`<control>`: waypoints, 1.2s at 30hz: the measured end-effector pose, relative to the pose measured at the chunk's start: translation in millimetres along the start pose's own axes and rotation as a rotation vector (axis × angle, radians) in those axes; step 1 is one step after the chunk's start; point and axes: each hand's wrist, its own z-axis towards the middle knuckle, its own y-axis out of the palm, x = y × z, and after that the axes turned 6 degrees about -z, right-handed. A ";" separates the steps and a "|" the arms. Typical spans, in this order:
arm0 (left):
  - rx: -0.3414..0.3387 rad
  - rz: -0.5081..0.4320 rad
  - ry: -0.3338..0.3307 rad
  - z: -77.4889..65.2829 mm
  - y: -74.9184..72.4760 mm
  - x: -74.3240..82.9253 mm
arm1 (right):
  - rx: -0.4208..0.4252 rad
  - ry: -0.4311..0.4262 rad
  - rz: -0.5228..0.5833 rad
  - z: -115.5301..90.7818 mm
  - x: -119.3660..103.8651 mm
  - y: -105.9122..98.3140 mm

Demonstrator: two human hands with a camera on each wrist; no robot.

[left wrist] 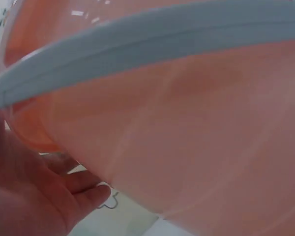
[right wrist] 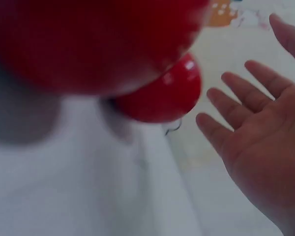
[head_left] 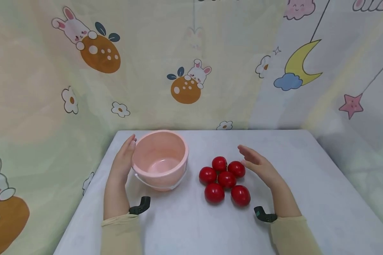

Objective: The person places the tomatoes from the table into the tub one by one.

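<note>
A pink bucket [head_left: 162,180] with a pale handle [head_left: 159,187] hanging down its front stands upright on the left half of the table. Beside its left side is my left hand [head_left: 123,161], fingers extended; the left wrist view shows the fingers [left wrist: 88,194] along the bucket's wall, though contact is hard to tell. Several shiny red round fruits, like tomatoes [head_left: 226,180], lie in a cluster right of the bucket. My right hand [head_left: 258,164] hovers at the cluster's right edge, fingers straight and spread, palm [right wrist: 270,142] holding nothing.
The table [head_left: 191,230] has a white cover. Behind and at both sides hangs a cloth backdrop [head_left: 146,71] printed with rabbits, flowers and a moon. Each wrist carries a black camera mount, one on the left [head_left: 141,206] and one on the right [head_left: 265,214].
</note>
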 end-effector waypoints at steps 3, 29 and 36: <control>-0.056 -0.220 0.031 6.2 3.1 -13.9 | -0.026 -0.003 0.017 3.6 21.0 4.9; 0.025 -0.664 0.043 7.1 25.0 -21.1 | -0.073 0.031 -0.044 6.9 68.6 18.5; 0.050 -0.667 0.034 10.0 26.9 -25.4 | -0.035 0.071 -0.056 6.4 71.5 13.1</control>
